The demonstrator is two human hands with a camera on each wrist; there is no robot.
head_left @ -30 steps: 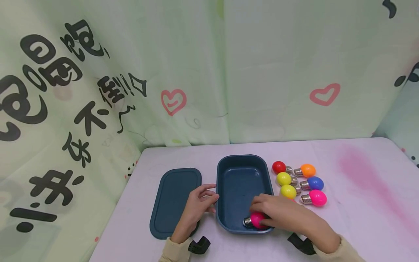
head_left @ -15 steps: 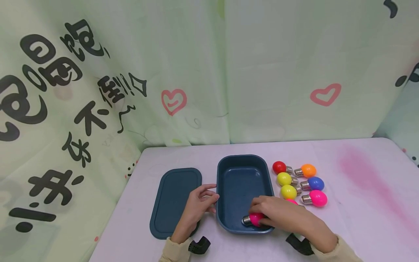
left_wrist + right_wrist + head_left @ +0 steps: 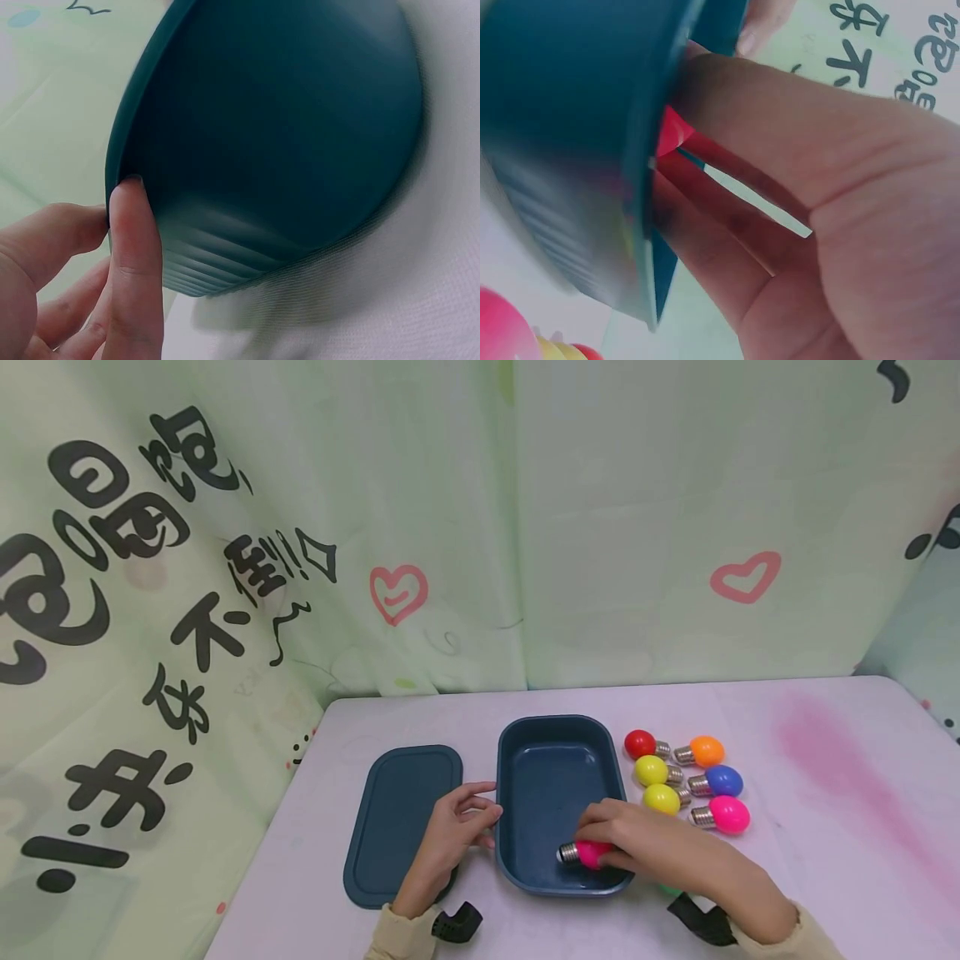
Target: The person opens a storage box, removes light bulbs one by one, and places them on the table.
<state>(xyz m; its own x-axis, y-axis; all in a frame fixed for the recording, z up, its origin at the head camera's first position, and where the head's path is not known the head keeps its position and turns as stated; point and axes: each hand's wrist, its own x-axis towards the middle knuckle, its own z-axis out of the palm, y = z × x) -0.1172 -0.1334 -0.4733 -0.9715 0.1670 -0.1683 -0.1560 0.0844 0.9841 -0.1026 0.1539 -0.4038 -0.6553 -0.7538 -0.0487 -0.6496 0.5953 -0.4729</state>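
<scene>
A dark blue open box stands mid-table. My right hand reaches over its near right corner and pinches a pink light bulb by its round end. The metal screw base points left, inside the box's outline. In the right wrist view a bit of the pink bulb shows between the fingers; the box wall hides the rest. My left hand is at the box's left side, its fingertips touching the rim. In the left wrist view, a fingertip rests on the outer wall.
A flat dark blue lid lies left of the box. Right of the box lie red, orange, yellow, blue and pink bulbs. Something green peeks out beneath my right wrist. A printed curtain hangs behind.
The pink bulb in my right hand has shifted slightly, its base now a little farther up in the head view. A pink patch beside the yellow bulb is now covered. My left hand stays put.
</scene>
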